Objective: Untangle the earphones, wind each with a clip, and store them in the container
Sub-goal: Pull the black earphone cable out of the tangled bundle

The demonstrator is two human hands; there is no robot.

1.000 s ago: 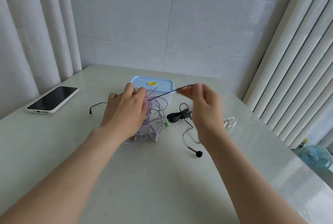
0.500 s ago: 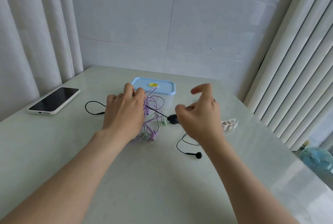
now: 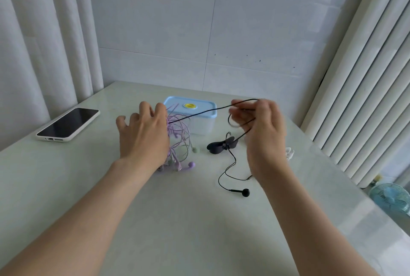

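Right hand (image 3: pixel 264 133) raised, pinching black cord (image 3: pixel 199 114), left hand (image 3: pixel 144 138) on purple tangle (image 3: pixel 180 142), grip hidden, container (image 3: pixel 200 126) near table edge (image 3: pixel 155 86)

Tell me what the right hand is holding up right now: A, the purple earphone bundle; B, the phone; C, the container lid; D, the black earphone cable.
D: the right hand pinches a loop of the black earphone cable, which stretches across to the purple bundle at the left hand.
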